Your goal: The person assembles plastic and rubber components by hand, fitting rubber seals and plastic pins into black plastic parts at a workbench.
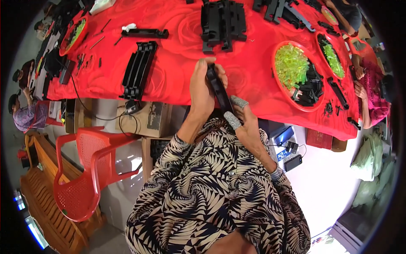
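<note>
Between my hands, just off the near edge of the table, is a long black plastic part [218, 89], tilted with its far end to the left. My left hand [203, 86] is wrapped round the far half, thumb along one side and fingertips showing on the other. At the near end my right hand [247, 125] grips it between thumb and fingers; grey wrapping covers the thumb and a fingertip. Beyond my hands lies a stack of similar black parts [222, 25]. To the left, a few more black parts [138, 70] sit side by side.
A red basket [313, 108] on the red-covered table [182, 51] holds yellow-green and black small pieces. Another basket [321, 46] stands behind it. A red plastic chair [95, 152] and wooden bench [55, 207] are at left. Other people sit at both sides of the table.
</note>
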### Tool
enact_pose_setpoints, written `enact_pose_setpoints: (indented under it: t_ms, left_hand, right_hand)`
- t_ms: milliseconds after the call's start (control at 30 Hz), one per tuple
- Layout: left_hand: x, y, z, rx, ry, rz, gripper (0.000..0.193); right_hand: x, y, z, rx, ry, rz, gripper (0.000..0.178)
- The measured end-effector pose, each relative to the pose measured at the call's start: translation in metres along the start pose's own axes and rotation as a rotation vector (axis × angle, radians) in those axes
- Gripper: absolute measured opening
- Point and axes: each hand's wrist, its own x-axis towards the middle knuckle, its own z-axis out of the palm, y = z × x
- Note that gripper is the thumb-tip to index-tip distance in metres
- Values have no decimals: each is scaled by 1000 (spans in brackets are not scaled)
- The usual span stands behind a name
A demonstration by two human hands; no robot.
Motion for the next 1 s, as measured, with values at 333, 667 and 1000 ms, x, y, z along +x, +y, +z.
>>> enact_pose_setpoints:
  t_ms: [333, 667, 1000]
  left_hand:
    - [2, -6, -15, -11, -16, -192, 45]
    - [-3, -21, -16, 194, -79, -40, 38]
    - [-4, -25, 0, -21, -52, -109, 33]
  right_hand:
    - [-2, -13, -21, -247, 181, -452, 46]
    - [27, -32, 6, -95, -128, -599, 44]
    - [34, -23, 19, -445, -139, -839, 46]
